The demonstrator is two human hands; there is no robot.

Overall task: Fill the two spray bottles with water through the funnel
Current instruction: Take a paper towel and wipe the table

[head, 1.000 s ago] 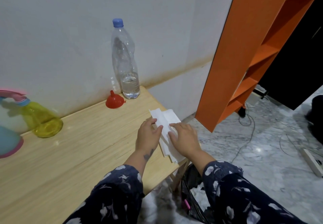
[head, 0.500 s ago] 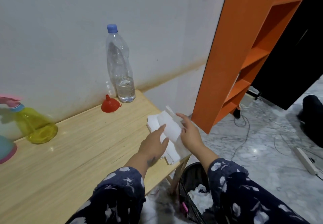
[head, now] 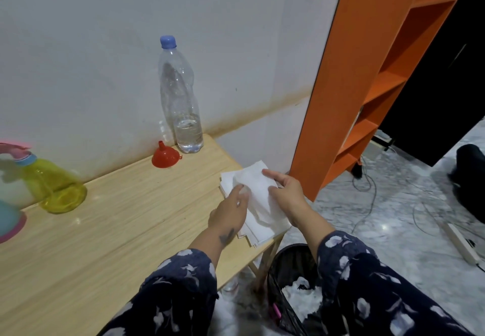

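A yellow spray bottle (head: pixel 56 191) with a pink and blue spray head stands at the left of the wooden table (head: pixel 105 230). A second, teal and pink bottle (head: pixel 8 220) is cut off by the left edge. A red funnel (head: pixel 165 156) lies mouth down by the wall, next to a clear water bottle (head: pixel 181 104) with a blue cap and a little water in it. My left hand (head: pixel 228 215) rests flat on a stack of white tissues (head: pixel 258 233) at the table's right end. My right hand (head: pixel 286 194) pinches the top tissue sheet (head: pixel 256 186), raised off the stack.
A black mesh waste bin (head: pixel 291 270) with white paper inside stands on the floor under the table's right end. An orange shelf unit (head: pixel 354 73) rises close on the right. Cables and a power strip (head: pixel 462 243) lie on the marble floor.
Both hands lay flat on the tissue stack a second ago. My right hand has since lifted the top sheet, while my left hand stays pressing on the stack.
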